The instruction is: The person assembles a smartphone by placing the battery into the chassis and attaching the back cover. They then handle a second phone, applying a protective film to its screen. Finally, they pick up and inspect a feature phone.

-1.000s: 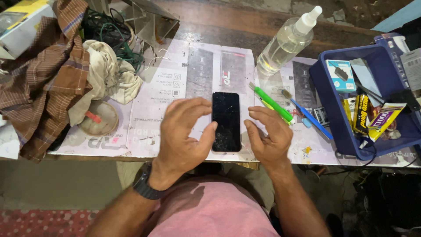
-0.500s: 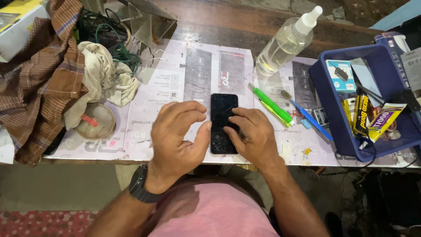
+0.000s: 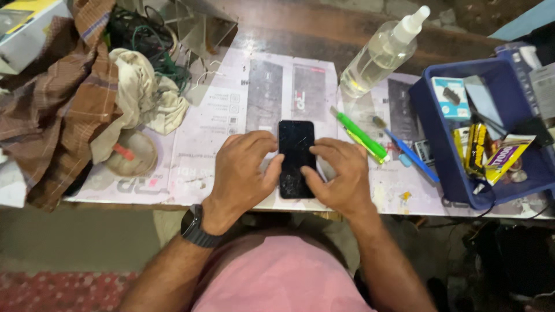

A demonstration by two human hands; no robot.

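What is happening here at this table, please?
A person seated at a table presses both hands on a black phone lying flat on printed paper sheets. The left hand rests along its left edge; the right hand lies on its lower right part. The glass shows scratches or cracks. Nearby lie a green pen-like tool, a clear spray bottle and a blue tray of small parts.

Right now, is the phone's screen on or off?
Off, it seems: the phone lies flat on the table, its glass black and scratched, between the left hand and right hand.
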